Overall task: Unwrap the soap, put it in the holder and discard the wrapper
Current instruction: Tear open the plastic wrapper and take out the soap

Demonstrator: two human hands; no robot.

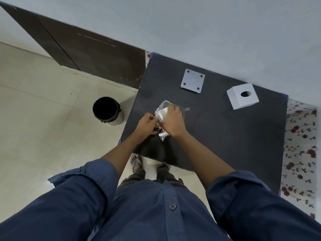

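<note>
A white bar of soap [163, 114] shows between my hands, over the near-left part of the dark table [225, 136]. My right hand [173, 121] covers and grips the soap from above. A shiny printed wrapper [159, 126] hangs off the bar's left and near end, and my left hand [147, 124] pinches it. Just beyond my right hand lies a clear plastic soap holder [180, 107]; my hand hides most of it. I cannot tell whether the soap touches the holder.
A bin with a black liner [108, 111] stands on the tiled floor left of the table. On the table's far side sit a grey square plate with holes [192, 81] and a white cube with a round hole [242, 96]. A wall runs behind.
</note>
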